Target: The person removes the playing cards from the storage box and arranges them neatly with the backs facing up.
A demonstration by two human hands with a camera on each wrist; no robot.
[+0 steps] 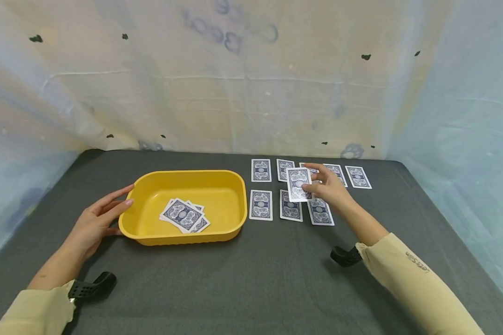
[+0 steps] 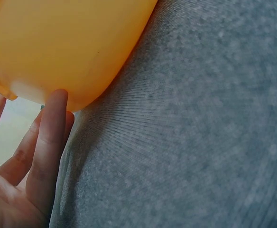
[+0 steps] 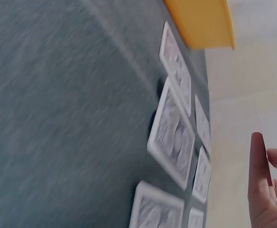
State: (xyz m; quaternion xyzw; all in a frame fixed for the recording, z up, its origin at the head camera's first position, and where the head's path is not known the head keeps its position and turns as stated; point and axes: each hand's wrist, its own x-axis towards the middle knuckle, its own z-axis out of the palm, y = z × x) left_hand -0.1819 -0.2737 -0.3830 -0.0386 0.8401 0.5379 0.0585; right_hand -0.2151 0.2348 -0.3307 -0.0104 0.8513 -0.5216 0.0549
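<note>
My right hand (image 1: 329, 186) pinches a blue-backed playing card (image 1: 297, 184) between thumb and fingers, over the laid-out cards. In the right wrist view, the thumb and fingers of this hand show at the right edge. On the left, my left hand (image 1: 93, 223) touches the end of a yellow plastic tub (image 1: 184, 175), its fingers extended around the rim and one fingertip against the outer wall (image 2: 58, 92). A small loose pile of blue-backed cards (image 1: 182, 215) lies inside the tub.
Behind the right hand runs a back row of face-down cards, including one far-right card (image 1: 358, 177). Three more, such as this front-row card (image 1: 261, 204), lie nearer. A dark grey cloth (image 1: 218, 288) covers the table. Pale sheeting (image 1: 251, 93) hangs behind.
</note>
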